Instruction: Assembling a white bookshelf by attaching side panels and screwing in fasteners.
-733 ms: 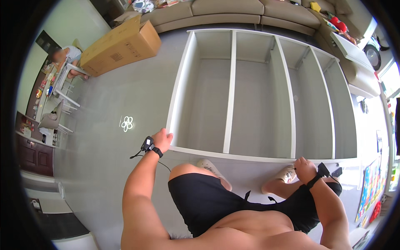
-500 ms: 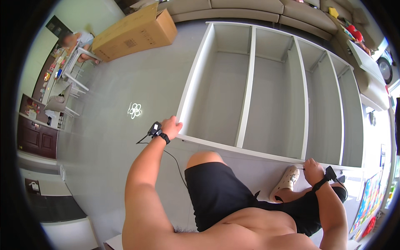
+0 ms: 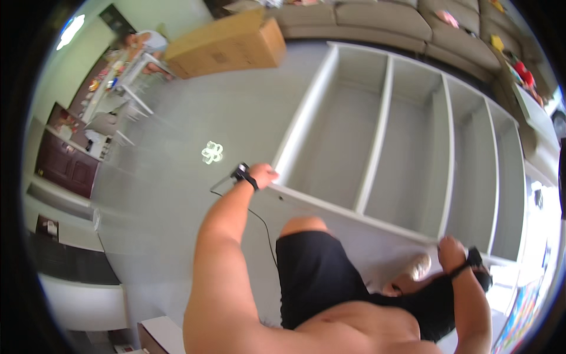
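Note:
A white shelf unit (image 3: 372, 158) lies on the grey floor in front of me, with several dividers across it. At its near left corner my left hand (image 3: 263, 175) is closed round the frame's edge, the thumb over the top. My right hand (image 3: 451, 252) is closed in a fist against the near long side, beside the end of a divider. What the right fingers hold, if anything, is hidden. Each wrist wears a black strap with a small device; a thin black cable (image 3: 266, 227) trails from the left one. A small dark hole (image 3: 281, 199) shows on the near side panel.
A long cardboard box (image 3: 227, 50) lies at the back left, near a person (image 3: 147, 44) seated at a white table (image 3: 134, 74). A brown sofa (image 3: 383, 26) runs behind the shelf unit. My knee and a pale clog (image 3: 420, 267) are close to the near side.
The whole view has turned, so the room and shelf unit appear farther right. Both hands stay at about the same places on the frame.

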The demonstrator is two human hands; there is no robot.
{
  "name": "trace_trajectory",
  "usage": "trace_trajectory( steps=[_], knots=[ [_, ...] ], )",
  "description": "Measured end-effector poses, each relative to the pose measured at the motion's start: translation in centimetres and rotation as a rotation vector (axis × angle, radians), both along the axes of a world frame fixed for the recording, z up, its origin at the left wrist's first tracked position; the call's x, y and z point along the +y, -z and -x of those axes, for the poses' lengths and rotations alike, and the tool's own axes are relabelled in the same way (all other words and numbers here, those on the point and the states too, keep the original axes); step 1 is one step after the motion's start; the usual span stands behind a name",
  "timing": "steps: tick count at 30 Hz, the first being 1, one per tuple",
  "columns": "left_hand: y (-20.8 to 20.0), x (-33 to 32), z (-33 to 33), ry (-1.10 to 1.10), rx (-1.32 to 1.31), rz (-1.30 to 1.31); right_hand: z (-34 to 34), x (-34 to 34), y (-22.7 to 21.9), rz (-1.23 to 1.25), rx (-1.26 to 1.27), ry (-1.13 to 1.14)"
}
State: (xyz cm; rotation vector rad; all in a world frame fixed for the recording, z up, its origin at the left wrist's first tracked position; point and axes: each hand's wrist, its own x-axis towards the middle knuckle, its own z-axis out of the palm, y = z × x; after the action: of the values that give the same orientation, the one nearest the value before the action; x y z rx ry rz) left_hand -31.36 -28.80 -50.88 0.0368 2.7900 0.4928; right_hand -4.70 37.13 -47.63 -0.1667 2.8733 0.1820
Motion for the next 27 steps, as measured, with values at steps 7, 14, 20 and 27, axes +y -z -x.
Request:
trace_trajectory(
  steps=[7, 14, 20, 27],
  knots=[
    [-1.6, 1.8, -1.2, -0.001, 0.042, 0.0, -2.0, 1.0, 0.7, 0.112, 0.061, 0.061],
    [-0.7, 4.0, -5.0, 0.005, 0.064, -0.096, -5.5, 3.3, -1.2, -0.028, 0.0, 0.043],
    [-1.0, 2.3, -10.3, -0.069, -0.036, -0.228, -6.4, 4.7, -2.2, -0.096, -0.158, -0.052],
    [-0.1, 7.1, -13.5, 0.051, 0.104, -0.129, -9.2, 6.8, -4.2, -0.05, -0.069, 0.011]
  ],
)
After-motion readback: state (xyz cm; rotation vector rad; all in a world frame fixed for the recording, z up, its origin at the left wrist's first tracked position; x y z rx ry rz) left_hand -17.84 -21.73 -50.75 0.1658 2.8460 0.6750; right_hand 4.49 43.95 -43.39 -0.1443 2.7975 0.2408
